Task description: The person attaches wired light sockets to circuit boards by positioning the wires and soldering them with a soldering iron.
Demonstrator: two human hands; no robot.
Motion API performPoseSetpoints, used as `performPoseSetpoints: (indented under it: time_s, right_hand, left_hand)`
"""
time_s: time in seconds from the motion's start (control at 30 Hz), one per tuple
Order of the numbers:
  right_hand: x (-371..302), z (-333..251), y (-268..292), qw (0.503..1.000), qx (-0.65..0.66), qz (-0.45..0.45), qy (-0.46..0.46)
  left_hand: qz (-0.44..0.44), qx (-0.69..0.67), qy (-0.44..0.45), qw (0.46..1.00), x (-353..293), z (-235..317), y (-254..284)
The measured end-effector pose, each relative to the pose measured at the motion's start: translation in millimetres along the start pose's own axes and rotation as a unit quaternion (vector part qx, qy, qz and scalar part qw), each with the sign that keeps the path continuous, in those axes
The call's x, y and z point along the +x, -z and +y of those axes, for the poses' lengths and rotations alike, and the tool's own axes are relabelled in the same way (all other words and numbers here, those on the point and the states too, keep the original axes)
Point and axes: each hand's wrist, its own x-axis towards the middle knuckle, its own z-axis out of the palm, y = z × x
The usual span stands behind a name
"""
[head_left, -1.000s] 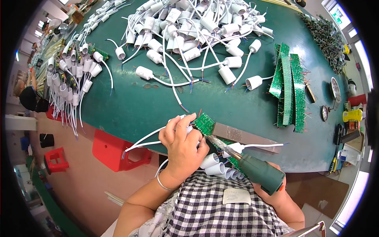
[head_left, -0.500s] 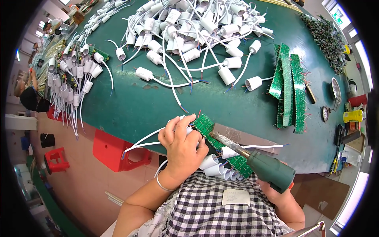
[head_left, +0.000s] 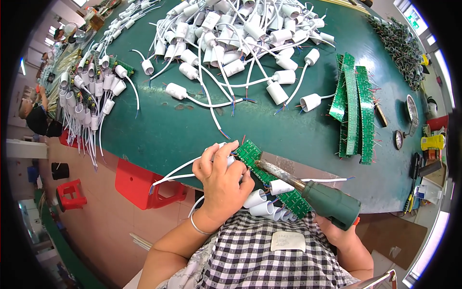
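Observation:
My left hand [head_left: 221,178] is closed at the upper left end of a green circuit board strip [head_left: 297,204], its fingers curled round a white cabled cap [head_left: 230,160] that they mostly hide. Coloured wire ends show beside the fingertips. My right hand [head_left: 334,231] grips a soldering iron [head_left: 332,202] with a thick dark green handle, which covers part of the hand. Its metal tip reaches the board just right of my left fingers. Several white cylindrical caps [head_left: 261,208] hang along the board's near side, close to my checked apron.
A large heap of white cabled caps [head_left: 231,38] covers the far middle of the green table [head_left: 159,125]. Green board strips [head_left: 352,111] lie stacked at the right, near a small metal lamp-like stand [head_left: 411,113]. Finished-looking boards with caps [head_left: 86,96] overhang the left edge, above a red stool [head_left: 144,185].
The whole view has shifted very slightly. My hands, the soldering iron and the board keep nearly the same places relative to one another.

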Motion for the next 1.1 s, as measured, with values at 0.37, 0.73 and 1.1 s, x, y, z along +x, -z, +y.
performPoseSetpoints:
  time_s: [0.37, 0.73, 1.1]
  right_hand:
    - [3, 0, -1, 1.0, 0.009, 0.008, 0.02]
    - [3, 10, -3, 0.992, -0.091, 0.013, 0.091]
    - [11, 1, -4, 0.992, -0.099, -0.01, 0.079]
  left_hand:
    - [-0.002, 0.001, -0.003, 1.0, -3, -1, 3]
    - [-0.057, -0.015, 0.001, 0.998, 7, -3, 9]
    - [-0.079, -0.029, 0.009, 0.996, 11, -5, 8]
